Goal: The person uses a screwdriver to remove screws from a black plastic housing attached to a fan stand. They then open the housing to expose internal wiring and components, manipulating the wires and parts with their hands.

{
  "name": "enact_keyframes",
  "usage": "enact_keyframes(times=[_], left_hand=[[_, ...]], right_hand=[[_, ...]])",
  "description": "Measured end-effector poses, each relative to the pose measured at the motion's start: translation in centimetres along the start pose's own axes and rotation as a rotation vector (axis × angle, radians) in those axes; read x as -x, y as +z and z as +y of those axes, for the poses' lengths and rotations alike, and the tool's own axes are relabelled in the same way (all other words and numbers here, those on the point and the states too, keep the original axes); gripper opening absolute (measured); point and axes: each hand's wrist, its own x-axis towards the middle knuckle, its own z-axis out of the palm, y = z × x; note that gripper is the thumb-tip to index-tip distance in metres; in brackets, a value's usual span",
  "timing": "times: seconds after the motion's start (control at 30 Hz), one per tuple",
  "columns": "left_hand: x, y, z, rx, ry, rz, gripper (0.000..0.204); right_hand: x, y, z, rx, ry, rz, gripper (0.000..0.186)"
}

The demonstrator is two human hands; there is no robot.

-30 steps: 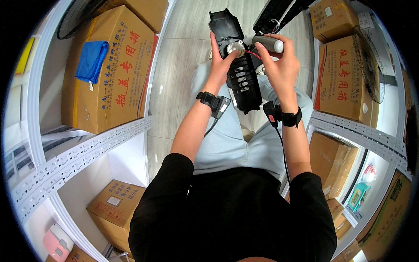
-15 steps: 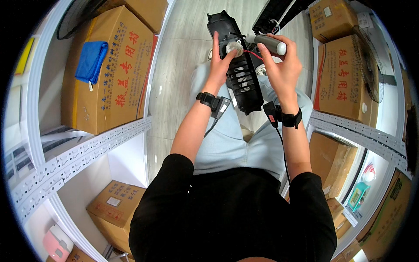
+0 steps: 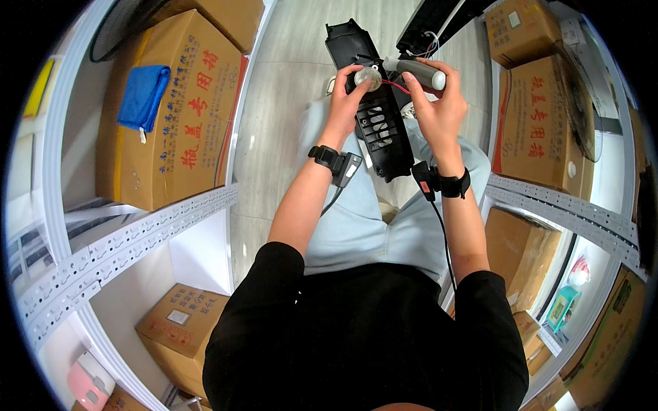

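Note:
A long black plastic housing with a slotted vent section [image 3: 389, 154] lies over my lap at a slant. On its middle sits a small round silvery part [image 3: 370, 78], which looks like a motor, with red wires running off to the right. My left hand [image 3: 345, 103] pinches this part between thumb and fingers. In my right hand [image 3: 441, 103] is a screwdriver, its thick grey handle [image 3: 419, 74] tipped white at the end. The shaft points left across the housing, just above the round part. Where its tip rests is too small to make out.
Behind the screwdriver stands a black frame [image 3: 428, 27] with loose thin wires. Metal shelving [image 3: 130, 226] flanks me on both sides, stacked with cardboard boxes [image 3: 171, 109]. A folded blue cloth [image 3: 144, 96] lies on the left box. A round wire guard [image 3: 579, 103] leans at right.
My left index finger has bent from lying stretched along the housing to curl against the round part. The screwdriver and right hand have shifted slightly left.

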Motion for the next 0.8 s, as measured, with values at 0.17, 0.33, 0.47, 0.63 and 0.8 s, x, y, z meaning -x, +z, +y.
enact_keyframes(times=[0.17,0.33,0.47,0.63,0.8], left_hand=[[0.2,0.1,0.7,0.057,-0.04,-0.021,0.032],[0.2,0.2,0.7,0.056,-0.044,-0.031,0.033],[0.1,0.1,0.5,0.062,-0.047,-0.028,0.033],[0.0,0.1,0.3,0.022,-0.019,-0.006,0.031],[0.0,-0.3,0.2,0.043,-0.007,0.03,0.026]], right_hand=[[0.1,0.2,0.0,0.007,-0.02,0.023,0.038],[0.1,0.4,0.0,-0.009,0.03,0.022,0.037],[0.0,0.4,-0.1,-0.01,0.03,0.041,0.037],[-0.1,0.1,-0.2,-0.021,0.094,0.032,0.038],[0.2,-1.8,-1.7,-0.109,0.174,0.098,0.038]])
